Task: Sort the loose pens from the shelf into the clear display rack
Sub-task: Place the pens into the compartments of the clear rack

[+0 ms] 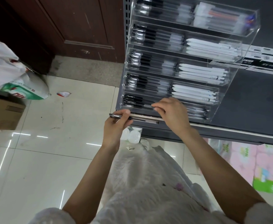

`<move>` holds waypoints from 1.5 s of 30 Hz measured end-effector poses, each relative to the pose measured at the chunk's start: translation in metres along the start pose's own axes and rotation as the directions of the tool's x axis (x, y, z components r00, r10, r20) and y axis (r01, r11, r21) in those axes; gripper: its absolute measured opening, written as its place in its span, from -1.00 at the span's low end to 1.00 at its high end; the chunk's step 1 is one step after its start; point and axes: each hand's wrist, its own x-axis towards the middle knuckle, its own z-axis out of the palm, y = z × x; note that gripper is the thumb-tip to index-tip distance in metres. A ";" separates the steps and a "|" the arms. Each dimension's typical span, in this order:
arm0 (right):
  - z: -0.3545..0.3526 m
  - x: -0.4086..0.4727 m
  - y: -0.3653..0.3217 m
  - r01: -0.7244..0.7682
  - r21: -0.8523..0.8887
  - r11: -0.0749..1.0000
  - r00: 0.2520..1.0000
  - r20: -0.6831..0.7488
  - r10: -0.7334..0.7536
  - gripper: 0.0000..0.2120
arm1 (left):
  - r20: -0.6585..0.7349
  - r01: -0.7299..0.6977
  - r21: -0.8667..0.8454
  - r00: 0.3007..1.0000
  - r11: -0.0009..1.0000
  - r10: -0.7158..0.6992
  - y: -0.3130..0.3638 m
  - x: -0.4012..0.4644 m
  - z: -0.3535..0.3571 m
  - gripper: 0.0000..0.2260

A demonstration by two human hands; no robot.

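Note:
A clear tiered display rack (239, 65) stands on the dark grey shelf (253, 102). Its left compartments hold black-capped clear pens, its right ones white pens. My left hand (116, 125) grips a small bundle of black-capped clear pens (142, 119) lying level just in front of the shelf edge. My right hand (169, 110) is over the lowest tier and pinches the end of a black pen (139, 105) that lies in that tier's left compartment.
Black and white boxes (265, 62) sit on the shelf behind the rack. A white bag (6, 67) and a cardboard box (1, 112) lie on the tiled floor at left. Pastel packages (253, 164) fill the lower shelf at right.

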 end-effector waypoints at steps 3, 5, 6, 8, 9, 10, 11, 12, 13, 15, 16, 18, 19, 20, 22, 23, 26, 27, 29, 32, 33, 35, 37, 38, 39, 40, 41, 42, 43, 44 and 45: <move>0.011 0.006 -0.002 0.082 -0.147 0.986 0.996 -0.009 -0.084 -0.76 | 0.011 -0.001 0.001 1.000 1.000 0.001 0.001 -0.001 0.002 -0.95; 0.015 0.008 -0.004 0.083 -0.199 0.977 0.996 -0.009 -0.086 -0.70 | 0.019 -0.008 0.012 1.000 1.000 0.008 0.001 -0.002 0.005 -0.94; 0.015 0.007 -0.005 0.073 -0.194 0.978 0.996 -0.028 -0.080 -0.71 | 0.019 -0.012 0.020 1.000 1.000 0.012 0.001 -0.003 0.006 -0.94; 0.007 0.001 -0.009 0.021 -0.005 1.000 0.998 -0.062 -0.022 -0.81 | 0.007 -0.020 0.025 1.000 1.000 0.019 0.001 -0.003 0.007 -0.94; 0.001 -0.003 -0.012 -0.033 0.171 0.985 0.999 -0.035 0.040 -0.84 | -0.001 -0.020 0.014 1.000 1.000 0.020 0.002 -0.003 0.007 -0.94; -0.007 -0.007 -0.014 -0.101 0.342 0.934 0.995 0.038 0.094 -0.84 | -0.007 -0.017 -0.002 1.000 1.000 0.017 0.003 -0.002 0.007 -0.95; -0.015 -0.011 -0.015 -0.164 0.469 0.868 0.985 0.129 0.116 -0.82 | -0.009 -0.018 -0.011 1.000 1.000 0.018 0.004 -0.001 0.008 -0.95; -0.021 -0.015 -0.016 -0.204 0.530 0.823 0.973 0.205 0.109 -0.81 | -0.006 -0.025 -0.014 1.000 1.000 0.025 0.005 0.000 0.010 -0.95; -0.026 -0.020 -0.018 -0.211 0.534 0.819 0.965 0.247 0.088 -0.82 | 0.000 -0.036 -0.009 0.999 0.999 0.036 0.005 0.000 0.013 -0.95; -0.028 -0.029 -0.016 -0.154 0.484 0.861 0.978 0.200 0.062 -0.83 | 0.018 -0.066 0.001 0.998 0.998 0.066 0.007 -0.001 0.022 -0.96; -0.029 -0.033 -0.013 -0.134 0.459 0.878 0.987 0.143 0.075 -0.84 | 0.031 -0.076 0.001 0.997 0.997 0.076 0.008 -0.003 0.027 -0.95; -0.033 -0.034 -0.006 -0.132 0.420 0.898 0.990 0.019 0.137 -0.85 | 0.059 -0.086 0.033 0.995 0.996 0.084 0.010 -0.005 0.037 -0.89; -0.036 -0.032 -0.001 -0.145 0.402 0.904 0.983 -0.043 0.177 -0.86 | 0.074 -0.121 0.089 0.991 0.989 0.115 0.011 -0.005 0.039 -0.84; -0.041 -0.030 0.004 -0.165 0.399 0.902 0.969 -0.103 0.223 -0.86 | 0.100 -0.204 0.199 0.977 0.959 0.187 0.012 -0.003 0.040 -0.80; -0.051 -0.025 0.015 -0.200 0.408 0.891 0.928 -0.213 0.306 -0.86 | 0.253 -0.486 0.565 0.871 0.667 0.420 0.009 0.007 0.035 -0.76; -0.053 -0.021 0.019 -0.201 0.392 0.897 0.912 -0.260 0.318 -0.87 | 0.380 -0.594 0.694 0.782 0.407 0.494 0.007 0.013 0.032 -0.72; -0.055 -0.009 0.024 -0.185 0.308 0.933 0.897 -0.335 0.289 -0.87 | 0.637 -0.659 0.744 0.650 -0.111 0.413 -0.002 0.030 0.028 -0.57; -0.054 -0.005 0.023 -0.175 0.276 0.945 0.897 -0.352 0.269 -0.87 | 0.656 -0.635 0.751 0.681 -0.183 0.327 -0.002 0.032 0.028 -0.53; -0.050 0.005 0.020 -0.153 0.220 0.964 0.903 -0.365 0.226 -0.87 | 0.642 -0.584 0.760 0.743 -0.285 0.191 -0.004 0.035 0.026 -0.49; -0.042 0.021 0.016 -0.122 0.084 0.989 0.925 -0.352 0.144 -0.87 | 0.639 -0.567 0.756 0.747 -0.328 0.182 -0.006 0.037 0.019 -0.48; -0.038 0.027 0.015 -0.111 0.037 0.993 0.933 -0.339 0.117 -0.87 | 0.640 -0.569 0.757 0.746 -0.322 0.184 -0.005 0.037 0.019 -0.47; -0.031 0.038 0.015 -0.084 -0.051 0.995 0.950 -0.306 0.065 -0.89 | 0.641 -0.573 0.759 0.742 -0.309 0.197 -0.007 0.038 0.019 -0.48; -0.027 0.045 0.014 -0.068 -0.154 0.986 0.960 -0.279 0.023 -0.87 | 0.652 -0.590 0.755 0.719 -0.287 0.238 -0.007 0.038 0.019 -0.51; -0.025 0.047 0.014 -0.059 -0.208 0.976 0.962 -0.274 0.000 -0.85 | 0.661 -0.608 0.751 0.693 -0.259 0.289 -0.007 0.038 0.020 -0.54; -0.024 0.049 0.013 -0.042 -0.250 0.967 0.963 -0.268 -0.027 -0.81 | 0.664 -0.629 0.744 0.659 -0.226 0.353 -0.005 0.038 0.020 -0.59; -0.023 0.049 0.013 -0.019 -0.276 0.961 0.965 -0.258 -0.055 -0.78 | 0.664 -0.650 0.733 0.621 -0.200 0.416 -0.002 0.037 0.021 -0.64; -0.021 0.049 0.012 0.005 -0.288 0.958 0.966 -0.246 -0.079 -0.75 | 0.663 -0.670 0.718 0.580 -0.186 0.473 0.002 0.037 0.023 -0.68; -0.018 0.048 0.011 0.025 -0.286 0.958 0.968 -0.234 -0.096 -0.71 | 0.662 -0.688 0.702 0.536 -0.182 0.523 0.007 0.036 0.025 -0.70; -0.016 0.048 0.010 0.040 -0.278 0.960 0.970 -0.220 -0.104 -0.68 | 0.661 -0.700 0.689 0.501 -0.188 0.559 0.013 0.037 0.028 -0.70; -0.013 0.048 0.009 0.053 -0.266 0.963 0.972 -0.206 -0.110 -0.65 | 0.661 -0.700 0.685 0.480 -0.201 0.577 0.018 0.039 0.030 -0.69; -0.011 0.048 0.007 0.064 -0.258 0.964 0.974 -0.192 -0.116 -0.62 | 0.659 -0.687 0.693 0.483 -0.217 0.576 0.023 0.041 0.033 -0.67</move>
